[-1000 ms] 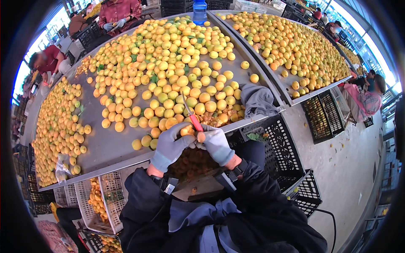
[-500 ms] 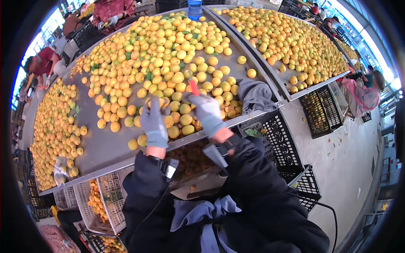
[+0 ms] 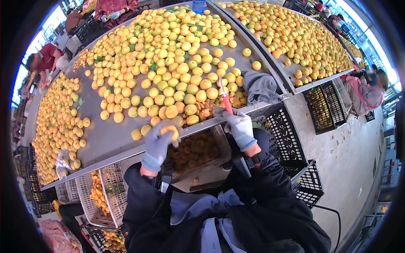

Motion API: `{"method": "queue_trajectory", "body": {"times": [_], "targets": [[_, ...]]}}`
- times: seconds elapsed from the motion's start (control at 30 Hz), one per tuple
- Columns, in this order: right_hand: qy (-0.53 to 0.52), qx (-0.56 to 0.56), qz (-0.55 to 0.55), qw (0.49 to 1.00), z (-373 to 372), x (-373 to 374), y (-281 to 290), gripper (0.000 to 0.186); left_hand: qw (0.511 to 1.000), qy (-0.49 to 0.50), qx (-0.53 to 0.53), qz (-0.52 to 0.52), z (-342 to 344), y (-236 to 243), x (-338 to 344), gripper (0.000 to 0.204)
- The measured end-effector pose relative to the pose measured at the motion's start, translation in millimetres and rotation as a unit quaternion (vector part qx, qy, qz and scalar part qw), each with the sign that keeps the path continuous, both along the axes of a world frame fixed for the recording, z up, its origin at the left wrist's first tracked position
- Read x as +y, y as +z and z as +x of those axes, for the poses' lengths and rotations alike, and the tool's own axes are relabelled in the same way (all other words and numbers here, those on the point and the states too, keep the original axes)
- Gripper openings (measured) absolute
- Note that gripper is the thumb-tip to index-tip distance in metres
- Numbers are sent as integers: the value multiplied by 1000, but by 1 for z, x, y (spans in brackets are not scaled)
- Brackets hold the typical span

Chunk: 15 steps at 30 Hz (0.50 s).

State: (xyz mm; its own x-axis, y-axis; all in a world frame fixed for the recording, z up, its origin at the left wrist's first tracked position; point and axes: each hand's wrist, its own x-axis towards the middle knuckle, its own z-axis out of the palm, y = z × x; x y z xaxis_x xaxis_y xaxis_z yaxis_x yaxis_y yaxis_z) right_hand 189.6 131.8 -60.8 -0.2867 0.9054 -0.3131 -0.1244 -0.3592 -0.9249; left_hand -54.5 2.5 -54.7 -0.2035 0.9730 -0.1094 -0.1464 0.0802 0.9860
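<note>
My left hand (image 3: 156, 145), in a grey-white glove, is closed on a yellow-orange apricot (image 3: 172, 131) just off the steel table's front edge. Its fingers hide part of the fruit. Further right, my gloved right hand (image 3: 240, 127) grips a knife (image 3: 226, 101) by its red handle, the thin curved blade pointing up and away from me. Many apricots (image 3: 168, 55) lie heaped on the table beyond both hands. A pile of brownish bits (image 3: 206, 107) sits near the edge, left of the knife.
A crumpled grey cloth (image 3: 260, 86) lies at the table's right corner. Below the edge stands a crate of fruit pieces (image 3: 196, 147), with a black crate (image 3: 284, 130) to its right. White crates (image 3: 112, 198) stand lower left. A blue container (image 3: 199, 6) and other people are at the back.
Both hands have drawn back toward me from the fruit pile and moved apart. The right hand with the knife has shifted right; an apricot now shows plainly in the left.
</note>
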Motion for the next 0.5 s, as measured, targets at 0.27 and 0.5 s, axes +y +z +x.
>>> {"method": "queue_trajectory", "body": {"times": [0.27, 0.5], "targets": [[-30, -50, 35, 998, 11, 0, 0, 22, 828, -103, 546, -75, 48, -59, -32, 42], [-56, -14, 67, 996, 24, 10, -12, 23, 887, 10, 458, 50, 33, -10, 12, 21]]}}
